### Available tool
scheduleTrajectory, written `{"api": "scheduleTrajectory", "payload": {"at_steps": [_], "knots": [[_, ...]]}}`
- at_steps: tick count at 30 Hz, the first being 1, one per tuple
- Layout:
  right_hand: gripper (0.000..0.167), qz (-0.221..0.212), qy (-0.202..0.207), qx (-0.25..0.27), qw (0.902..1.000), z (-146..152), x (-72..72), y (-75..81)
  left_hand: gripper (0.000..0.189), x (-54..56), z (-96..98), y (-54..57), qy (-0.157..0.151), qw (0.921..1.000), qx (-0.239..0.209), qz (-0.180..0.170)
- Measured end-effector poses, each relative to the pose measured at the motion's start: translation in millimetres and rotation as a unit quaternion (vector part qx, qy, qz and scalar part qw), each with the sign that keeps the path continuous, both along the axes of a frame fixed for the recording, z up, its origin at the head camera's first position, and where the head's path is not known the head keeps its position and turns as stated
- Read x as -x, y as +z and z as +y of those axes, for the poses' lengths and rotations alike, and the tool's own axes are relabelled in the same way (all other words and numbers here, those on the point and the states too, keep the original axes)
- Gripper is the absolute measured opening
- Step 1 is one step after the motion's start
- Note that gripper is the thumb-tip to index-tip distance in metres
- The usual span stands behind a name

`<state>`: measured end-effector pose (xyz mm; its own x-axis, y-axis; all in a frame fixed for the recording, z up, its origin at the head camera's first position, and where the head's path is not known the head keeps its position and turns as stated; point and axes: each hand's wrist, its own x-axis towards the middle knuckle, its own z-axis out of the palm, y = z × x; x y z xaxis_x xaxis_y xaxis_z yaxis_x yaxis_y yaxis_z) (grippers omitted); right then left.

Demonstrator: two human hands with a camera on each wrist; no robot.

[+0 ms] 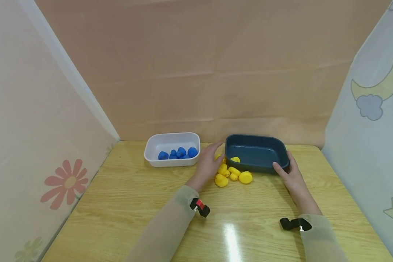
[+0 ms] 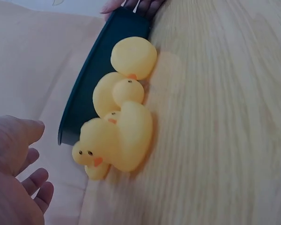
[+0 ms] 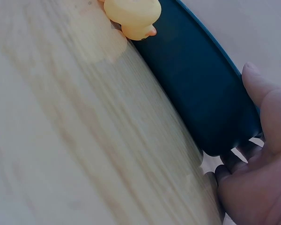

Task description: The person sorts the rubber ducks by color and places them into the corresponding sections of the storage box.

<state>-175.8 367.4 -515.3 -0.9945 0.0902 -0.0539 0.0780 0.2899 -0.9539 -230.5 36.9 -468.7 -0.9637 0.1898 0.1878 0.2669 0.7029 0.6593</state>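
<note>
Yellow ducks (image 1: 245,177) bunched against the near wall of the dark tray (image 1: 257,154), toward its left end — just right of the left hand (image 1: 207,164), which is the nearer one. Tray's long axis runs left to right across the table (image 1: 134,203); a bit of yellow shows inside its near left corner. Left hand loose, thumb and fingers parted, grasping nothing visible. Right hand (image 1: 293,178) grips the tray's right end, thumb at the rim, fingers round the outside.

Ducks smooth, rounded, soft-plastic look, orange beaks; tray deep blue-green, round-cornered, faintly glossy. White tub (image 1: 171,163) beyond the left hand, similar shape, rounded blue pieces (image 1: 181,152) inside. Tabletop pale, straight-grained — wood or a print of it
</note>
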Motion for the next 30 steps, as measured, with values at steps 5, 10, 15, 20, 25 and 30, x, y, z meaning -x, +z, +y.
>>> {"api": "scheduleTrajectory", "payload": {"at_steps": [5, 10, 15, 20, 25, 30], "knots": [[0.101, 0.004, -0.003, 0.004, 1.0, 0, -0.9, -0.6, 0.055, -1.8, -8.5, -8.5, -0.019, 0.9998, 0.0, -0.012], [0.101, 0.005, 0.002, 0.006, 1.0, 0, -2.4, 0.0, 0.057, -1.0, -13.4, -15.3, -0.038, 0.9992, -0.006, -0.013], [0.1, 0.002, 0.004, 0.008, 1.0, 0, -3.2, 1.1, 0.059, 2.2, -16.7, -21.0, -0.051, 0.9986, 0.002, -0.014], [0.101, -0.004, 0.0, 0.019, 0.9998, 2, -4.4, 0.9, 0.058, 1.9, -19.1, -23.5, -0.064, 0.9976, 0.013, -0.022], [0.102, -0.008, -0.002, 0.027, 0.9996, 3, -5.4, -0.1, 0.06, 1.3, -19.8, -27.0, -0.066, 0.997, 0.019, -0.037], [0.102, -0.004, -0.003, 0.031, 0.9995, 3, -6.4, 0.0, 0.062, 3.3, -18.4, -32.0, -0.063, 0.9964, 0.02, -0.054]]}}
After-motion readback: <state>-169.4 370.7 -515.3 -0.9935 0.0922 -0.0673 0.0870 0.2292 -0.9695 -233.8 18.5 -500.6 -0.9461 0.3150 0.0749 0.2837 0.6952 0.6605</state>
